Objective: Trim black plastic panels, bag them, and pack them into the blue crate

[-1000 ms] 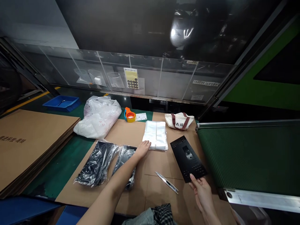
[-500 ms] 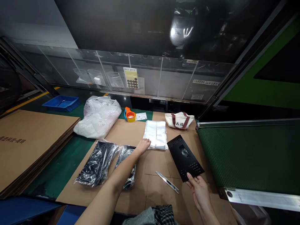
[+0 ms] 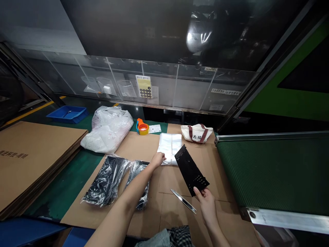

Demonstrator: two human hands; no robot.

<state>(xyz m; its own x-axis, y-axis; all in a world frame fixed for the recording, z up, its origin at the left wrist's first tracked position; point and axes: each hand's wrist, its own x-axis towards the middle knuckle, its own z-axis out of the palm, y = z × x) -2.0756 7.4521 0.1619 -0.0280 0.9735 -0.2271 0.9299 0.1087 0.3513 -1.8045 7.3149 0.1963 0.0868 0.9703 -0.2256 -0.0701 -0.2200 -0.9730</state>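
Note:
My right hand [image 3: 205,204] grips the near end of a flat black perforated panel [image 3: 190,168], lifted off the cardboard and tilted toward the left. My left hand [image 3: 157,159] reaches forward with fingers curled at the near left corner of a stack of clear plastic bags [image 3: 169,146]; it seems to pinch the edge. Two black panels wrapped in clear plastic [image 3: 108,180] [image 3: 138,178] lie under and left of my left forearm. A metal utility knife [image 3: 183,201] rests on the cardboard sheet [image 3: 144,144] between my hands.
A white plastic sack [image 3: 108,128], an orange tape dispenser [image 3: 142,127] and a small canvas bag [image 3: 196,132] sit at the back. Flat cardboard sheets [image 3: 33,154] are stacked at left. A green conveyor belt [image 3: 272,169] borders the right side. A blue tray [image 3: 67,113] lies far left.
My right hand has lifted the black panel off the cardboard and swung it left, toward the bag stack. My left hand has curled its fingers at the bags' corner.

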